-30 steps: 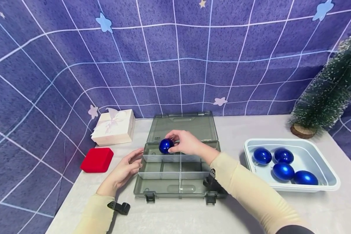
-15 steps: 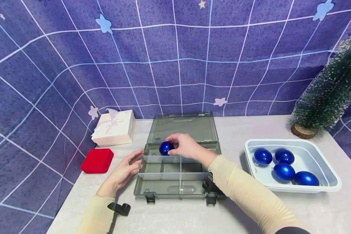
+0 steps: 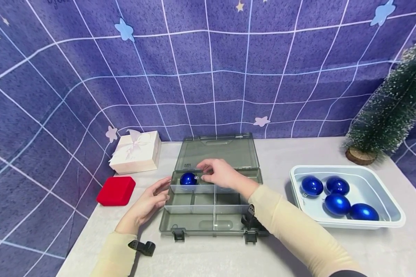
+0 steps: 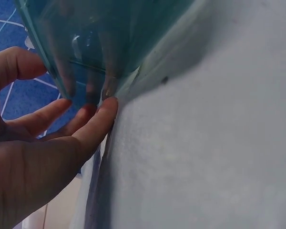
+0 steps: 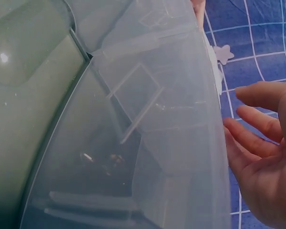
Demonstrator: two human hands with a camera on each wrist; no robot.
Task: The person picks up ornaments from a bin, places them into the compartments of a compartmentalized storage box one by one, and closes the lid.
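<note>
A glossy blue Christmas ball (image 3: 188, 179) with a small hanger at its right side lies in the back left compartment of a smoky clear divider box (image 3: 188, 224). Just right of the ball, my right hand (image 3: 221, 174) hovers over the back row, thumb and fingers apart, holding nothing. The right wrist view shows that same hand (image 5: 262, 148) with fingers loosely bent beyond a translucent divider (image 5: 181, 143). My left hand (image 3: 148, 203) rests against the box's left side. In the left wrist view its relaxed fingertips (image 4: 109, 107) touch the box wall (image 4: 119, 38).
The box's lid (image 3: 217, 154) lies folded back. To the right, a white tray (image 3: 398, 219) carries several blue balls, with a small artificial tree (image 3: 381, 123) behind it. At left are a cream gift box (image 3: 135, 152) with a ribbon and a red box (image 3: 116, 191).
My right hand has let go of the blue ball. The ball has settled lower and slightly left in the back left compartment. My left hand stays in place.
</note>
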